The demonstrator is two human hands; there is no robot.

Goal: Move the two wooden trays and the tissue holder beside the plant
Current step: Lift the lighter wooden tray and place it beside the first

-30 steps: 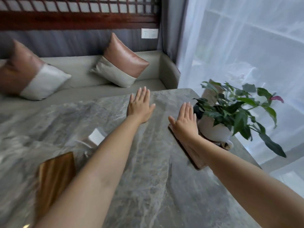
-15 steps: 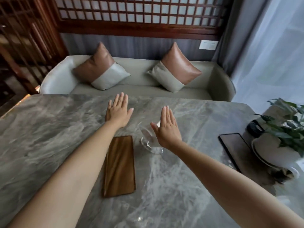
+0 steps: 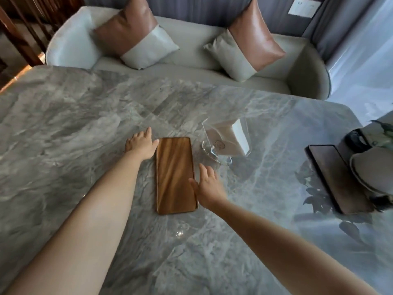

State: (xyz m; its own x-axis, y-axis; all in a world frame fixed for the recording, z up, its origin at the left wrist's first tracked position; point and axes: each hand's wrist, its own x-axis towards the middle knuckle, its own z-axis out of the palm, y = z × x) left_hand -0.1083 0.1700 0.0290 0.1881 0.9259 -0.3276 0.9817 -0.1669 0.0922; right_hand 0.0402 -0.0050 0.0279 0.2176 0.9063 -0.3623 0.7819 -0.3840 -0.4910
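Observation:
A light wooden tray (image 3: pixel 175 174) lies flat in the middle of the grey marble table (image 3: pixel 63 128). My left hand (image 3: pixel 141 143) rests open at its far left corner, thumb touching the edge. At the tray's right edge my right hand (image 3: pixel 207 186) is open too, thumb against the rim. Just right of the tray stands a clear tissue holder (image 3: pixel 226 141) with white tissues. A darker wooden tray (image 3: pixel 333 175) lies at the far right, next to the white plant pot (image 3: pixel 372 173). Only a few leaves of the plant (image 3: pixel 386 127) show.
A grey sofa (image 3: pixel 191 52) with two brown-and-grey cushions runs along the table's far side. A dark object (image 3: pixel 355 136) sits behind the pot. Wooden lattice stands at the upper left, curtains at the upper right.
The view has swung left from the plant and tilted down. Both hands have dropped from raised, flat poses to the light tray's two sides.

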